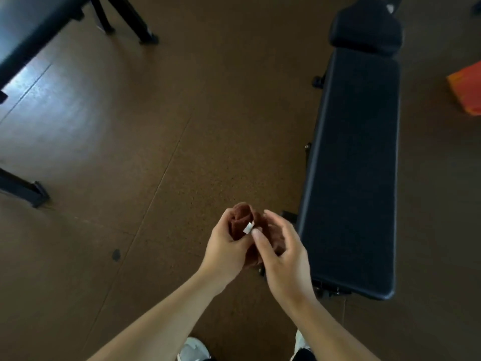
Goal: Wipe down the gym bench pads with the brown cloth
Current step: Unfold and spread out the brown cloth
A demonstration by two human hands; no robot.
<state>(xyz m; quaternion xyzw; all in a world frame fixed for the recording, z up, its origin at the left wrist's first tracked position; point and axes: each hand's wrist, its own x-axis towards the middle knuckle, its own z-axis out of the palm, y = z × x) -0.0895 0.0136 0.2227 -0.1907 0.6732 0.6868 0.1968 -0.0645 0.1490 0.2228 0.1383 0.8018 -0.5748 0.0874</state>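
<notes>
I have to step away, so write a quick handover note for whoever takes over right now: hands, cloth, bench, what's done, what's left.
Left hand: grips the bunched brown cloth.
Right hand: fingers curled at the cloth, thumb by its white tag.
Cloth: held in the air over the floor, left of the bench, touching no pad.
Bench: long pad to the right, small pad at its far end.
Done: cloth in hand.
Left: no wiping under way; both pads are apparently still to wipe.
</notes>
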